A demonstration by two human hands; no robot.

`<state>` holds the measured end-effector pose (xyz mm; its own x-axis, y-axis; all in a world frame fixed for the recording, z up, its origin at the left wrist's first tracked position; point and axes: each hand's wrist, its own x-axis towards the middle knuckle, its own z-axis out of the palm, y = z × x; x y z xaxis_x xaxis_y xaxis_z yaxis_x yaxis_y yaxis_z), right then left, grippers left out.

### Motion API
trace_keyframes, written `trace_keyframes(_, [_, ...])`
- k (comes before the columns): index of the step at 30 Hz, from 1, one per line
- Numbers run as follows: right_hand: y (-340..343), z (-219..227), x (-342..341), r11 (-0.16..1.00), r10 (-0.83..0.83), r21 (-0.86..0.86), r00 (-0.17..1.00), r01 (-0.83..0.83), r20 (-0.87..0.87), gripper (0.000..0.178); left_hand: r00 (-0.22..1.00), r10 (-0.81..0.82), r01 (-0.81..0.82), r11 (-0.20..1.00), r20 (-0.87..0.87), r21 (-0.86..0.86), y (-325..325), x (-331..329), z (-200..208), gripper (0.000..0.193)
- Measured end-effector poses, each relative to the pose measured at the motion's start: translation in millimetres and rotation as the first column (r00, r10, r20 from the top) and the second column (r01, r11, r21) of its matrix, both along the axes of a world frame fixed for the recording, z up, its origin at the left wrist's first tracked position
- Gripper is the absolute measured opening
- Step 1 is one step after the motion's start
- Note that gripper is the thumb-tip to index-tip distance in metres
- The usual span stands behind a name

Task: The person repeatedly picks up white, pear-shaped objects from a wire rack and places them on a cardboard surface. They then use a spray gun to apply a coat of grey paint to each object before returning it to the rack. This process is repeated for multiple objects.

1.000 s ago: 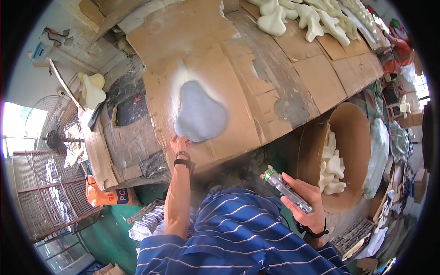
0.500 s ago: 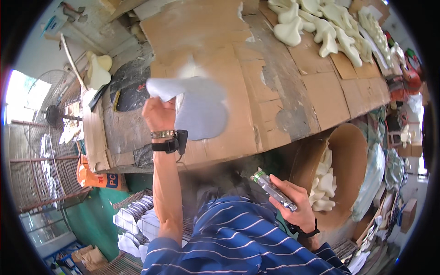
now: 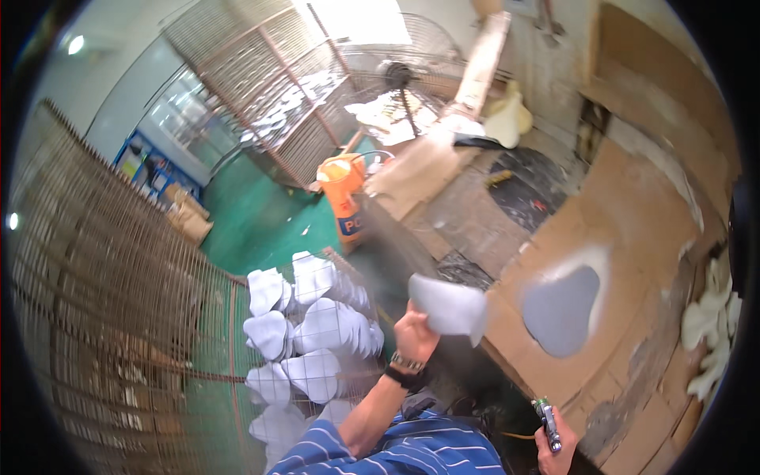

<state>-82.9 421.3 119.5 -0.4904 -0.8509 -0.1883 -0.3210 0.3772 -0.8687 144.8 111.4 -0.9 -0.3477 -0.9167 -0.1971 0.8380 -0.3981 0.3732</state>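
My left hand (image 3: 415, 336) pinches the edge of a thin, pale grey-white rounded pad (image 3: 451, 307), held up between the wire rack and the table's near edge. Several similar pale pads (image 3: 323, 326) stand in overlapping rows on the wire rack (image 3: 234, 317) beside my left forearm. Low at the right, my right hand (image 3: 557, 443) is closed around a small silver spray gun (image 3: 548, 426) with a green ring. A flat blue-grey rounded shape (image 3: 560, 313) lies on the cardboard-covered table (image 3: 625, 229), rimmed by a white powdery halo; whether it is a pad or a mark I cannot tell.
An orange bag (image 3: 342, 194) stands at the table's end on the green floor (image 3: 261, 233). Behind it are a fan (image 3: 398, 77) and another wire rack (image 3: 265, 87). Cream moulded pieces (image 3: 708, 317) lie on the table's right. A tall wire rack (image 3: 119, 293) fills the left side.
The view has swung left toward the rack. My left hand has lifted the pale pad off the table and carried it toward the rack. My right hand still holds the spray gun low.
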Motion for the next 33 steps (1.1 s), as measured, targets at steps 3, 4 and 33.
trace_keyframes(3, [-26.3,2.4,13.4,0.977,0.131,0.175,0.991,-0.123,-0.039,0.044,0.973,0.215,-0.225,0.964,0.085,0.139,16.5,79.9,-5.2,0.050])
trace_keyframes(4, [-36.8,6.6,24.6,0.976,0.160,0.154,0.986,-0.152,-0.037,0.044,0.945,0.324,-0.328,0.935,0.050,0.137,23.2,108.4,-9.7,0.048])
trace_keyframes(33, [-205.0,1.7,248.5,0.743,0.617,0.288,0.785,-0.604,0.052,0.051,0.003,0.947,-0.989,-0.046,0.322,0.144,88.0,631.4,-83.2,0.039])
